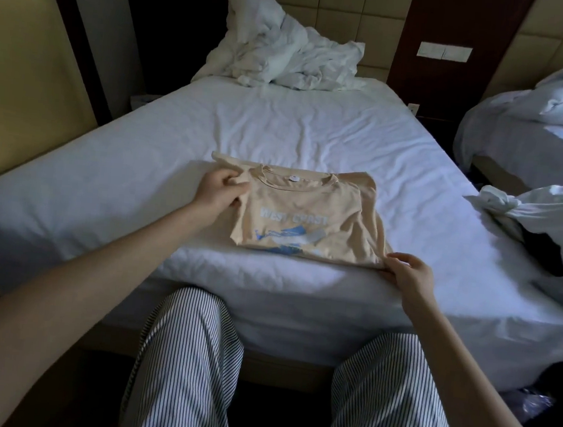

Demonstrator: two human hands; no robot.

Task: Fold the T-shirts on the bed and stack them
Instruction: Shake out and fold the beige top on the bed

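A beige T-shirt [307,216] with white lettering and a blue print lies partly folded near the front edge of the white bed [281,130], collar toward the headboard. My left hand [222,190] pinches the fabric at the shirt's upper left, beside the collar. My right hand [407,272] grips the shirt's lower right corner at the bed's edge. Both sides of the shirt look folded inward.
A crumpled white duvet [288,52] is heaped at the head of the bed. Pale bundled cloth [544,218] lies at the bed's right edge. A second bed [538,135] stands to the right. My striped trouser legs [188,376] are against the bed's foot.
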